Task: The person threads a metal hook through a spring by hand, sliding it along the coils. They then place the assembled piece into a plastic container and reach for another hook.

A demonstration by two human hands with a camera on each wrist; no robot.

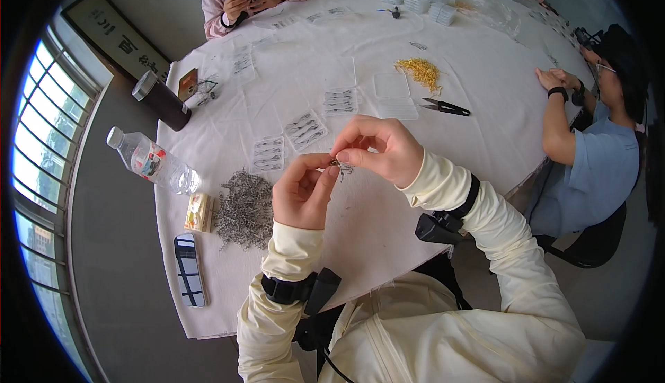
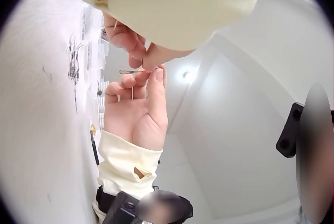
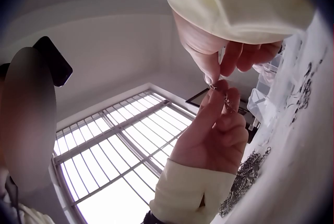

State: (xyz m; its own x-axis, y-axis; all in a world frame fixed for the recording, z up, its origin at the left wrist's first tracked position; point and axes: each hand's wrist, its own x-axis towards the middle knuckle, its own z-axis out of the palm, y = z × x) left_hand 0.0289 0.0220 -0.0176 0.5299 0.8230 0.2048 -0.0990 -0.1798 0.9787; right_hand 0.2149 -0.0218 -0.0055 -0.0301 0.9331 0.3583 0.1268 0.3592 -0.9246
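Note:
Thumb and forefinger of my left hand [image 1: 303, 192] pinch a small metal wire piece [image 1: 338, 163] over the near part of the table. Fingertips of my right hand [image 1: 385, 153] meet it from the other side and pinch it too. In the left wrist view a thin wire loop [image 2: 127, 71] sticks out beside the touching fingertips. A tiny ring [image 3: 212, 86] shows between them in the right wrist view. Fingers hide most of the piece. Left of my left hand lies a tangled pile of grey wire pieces [image 1: 244, 210].
Clear cases [image 1: 305, 131] of dark wire pieces lie ahead. Beyond are yellow strips [image 1: 420, 73] and black snips [image 1: 447, 107]. A bottle [image 1: 156, 163], dark flask [image 1: 161, 100], small pack [image 1: 199, 212] and phone [image 1: 190, 270] line the left edge. Other people sit around the table [image 1: 485, 71].

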